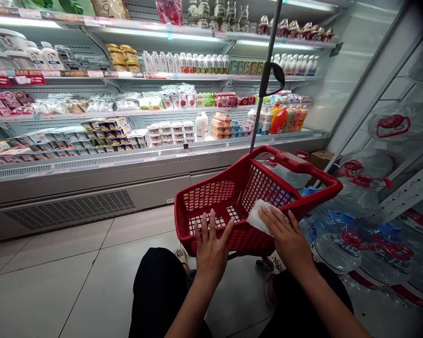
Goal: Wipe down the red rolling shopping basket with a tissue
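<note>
A red plastic shopping basket [211, 197] on wheels stands on the floor in front of my knees, empty, with a dark pull handle [268, 75] rising from it. My left hand [211, 246] rests flat on the basket's near wall, fingers spread. My right hand [285, 234] presses a white cloth [259, 217] against the basket's right rim, fingers laid over it.
A refrigerated display case [91, 188] with shelves of bottles, cups and packets runs along the back. Large water jugs [359, 225] are stacked at the right, close to the basket. A cardboard box [320, 158] sits behind it. Pale floor tiles [56, 277] stretch to the left.
</note>
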Motion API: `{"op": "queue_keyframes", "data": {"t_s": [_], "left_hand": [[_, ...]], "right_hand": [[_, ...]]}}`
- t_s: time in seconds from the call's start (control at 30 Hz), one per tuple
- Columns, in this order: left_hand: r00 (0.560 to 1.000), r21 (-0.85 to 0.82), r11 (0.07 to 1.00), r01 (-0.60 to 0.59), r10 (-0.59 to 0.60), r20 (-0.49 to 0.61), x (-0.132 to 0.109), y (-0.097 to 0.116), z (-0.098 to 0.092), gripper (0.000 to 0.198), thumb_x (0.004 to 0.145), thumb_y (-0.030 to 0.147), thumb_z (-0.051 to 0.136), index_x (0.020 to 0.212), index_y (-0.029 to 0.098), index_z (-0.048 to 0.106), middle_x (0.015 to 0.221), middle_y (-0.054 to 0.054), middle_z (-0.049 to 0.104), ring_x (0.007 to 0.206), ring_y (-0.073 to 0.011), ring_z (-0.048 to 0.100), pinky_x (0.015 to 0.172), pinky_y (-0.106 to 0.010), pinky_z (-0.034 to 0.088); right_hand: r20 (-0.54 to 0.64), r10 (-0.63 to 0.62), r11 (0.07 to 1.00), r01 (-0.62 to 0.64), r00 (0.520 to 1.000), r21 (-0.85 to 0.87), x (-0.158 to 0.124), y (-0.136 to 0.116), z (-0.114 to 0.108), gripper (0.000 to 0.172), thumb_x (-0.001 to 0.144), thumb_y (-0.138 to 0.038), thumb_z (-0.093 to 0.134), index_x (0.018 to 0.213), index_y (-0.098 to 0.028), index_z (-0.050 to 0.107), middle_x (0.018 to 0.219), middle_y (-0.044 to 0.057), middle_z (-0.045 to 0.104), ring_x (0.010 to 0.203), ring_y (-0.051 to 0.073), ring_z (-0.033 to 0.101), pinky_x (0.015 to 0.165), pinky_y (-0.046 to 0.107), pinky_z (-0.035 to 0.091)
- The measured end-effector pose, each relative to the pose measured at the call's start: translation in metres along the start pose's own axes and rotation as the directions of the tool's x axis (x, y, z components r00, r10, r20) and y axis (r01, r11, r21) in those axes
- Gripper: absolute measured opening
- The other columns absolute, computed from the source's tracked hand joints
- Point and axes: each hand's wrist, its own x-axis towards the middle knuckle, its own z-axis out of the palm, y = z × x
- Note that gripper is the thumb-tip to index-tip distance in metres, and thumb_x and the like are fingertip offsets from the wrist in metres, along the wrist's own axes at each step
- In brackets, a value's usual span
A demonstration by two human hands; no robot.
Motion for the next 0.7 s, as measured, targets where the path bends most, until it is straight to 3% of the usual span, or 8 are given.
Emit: {"op": "queue_keyframes", "data": {"t_s": [0.07,0.13,0.3,0.4,0.57,0.7], "left_hand": [[1.0,-0.014,1.0,0.011,-0.011,0.009,0.0,0.0,-0.001,0.095,0.082,0.016,0.071,0.164,0.04,0.028,0.172,-0.007,0.023,0.156,-0.0405,0.027,0.121,-0.068,0.029],[1.0,-0.017,1.0,0.011,-0.011,0.018,0.0,0.001,0.0,0.093,0.083,0.016,0.07,0.164,0.038,0.029,0.173,-0.008,0.022,0.155,-0.0401,0.028,0.12,-0.066,0.032],[1.0,-0.013,1.0,0.0,0.0,0.011,-0.005,-0.003,0.002,0.085,0.087,0.015,0.06,0.165,0.022,0.027,0.171,-0.014,0.025,0.156,-0.0335,0.03,0.124,-0.057,0.032],[1.0,-0.025,0.999,-0.024,0.024,0.007,-0.011,-0.012,0.002,0.085,0.085,0.009,0.054,0.165,0.016,0.026,0.171,-0.015,0.026,0.157,-0.0292,0.028,0.125,-0.049,0.033],[0.999,-0.034,0.999,-0.031,0.031,0.014,-0.016,-0.017,0.003,0.084,0.085,0.006,0.052,0.164,0.018,0.027,0.17,-0.011,0.028,0.158,-0.0287,0.026,0.126,-0.049,0.033],[1.0,-0.049,0.999,-0.009,0.01,0.016,-0.011,-0.007,0.006,0.083,0.085,0.009,0.054,0.164,0.014,0.027,0.17,-0.014,0.029,0.158,-0.0297,0.026,0.126,-0.05,0.032]], "right_hand": [[-0.019,0.038,0.999,-0.038,0.999,-0.003,0.002,0.005,-0.001,0.079,0.09,-0.007,0.043,0.165,-0.027,0.028,0.161,0.0,0.046,0.15,0.022,0.041,0.131,0.05,0.014],[-0.026,0.039,0.999,-0.039,0.999,0.01,0.006,-0.007,0.004,0.077,0.091,-0.007,0.042,0.164,-0.026,0.029,0.161,-0.001,0.047,0.151,0.022,0.04,0.131,0.05,0.014],[0.037,-0.112,0.993,0.11,0.993,0.047,0.011,-0.048,0.02,0.076,0.093,-0.005,0.038,0.165,-0.024,0.027,0.165,-0.002,0.041,0.153,0.019,0.035,0.131,0.046,0.017],[0.034,-0.141,0.989,0.139,0.989,0.041,0.006,-0.032,0.02,0.078,0.093,-0.004,0.037,0.166,-0.026,0.019,0.165,-0.001,0.04,0.154,0.018,0.034,0.131,0.046,0.019],[-0.008,-0.058,0.998,0.058,0.998,0.004,0.005,0.01,0.016,0.079,0.095,-0.005,0.035,0.168,-0.025,0.011,0.167,0.003,0.038,0.155,0.021,0.032,0.128,0.047,0.027],[-0.007,-0.01,1.0,0.011,1.0,0.029,0.012,-0.013,0.024,0.079,0.095,-0.005,0.035,0.168,-0.023,0.008,0.167,0.005,0.037,0.156,0.023,0.03,0.128,0.049,0.029]]}}
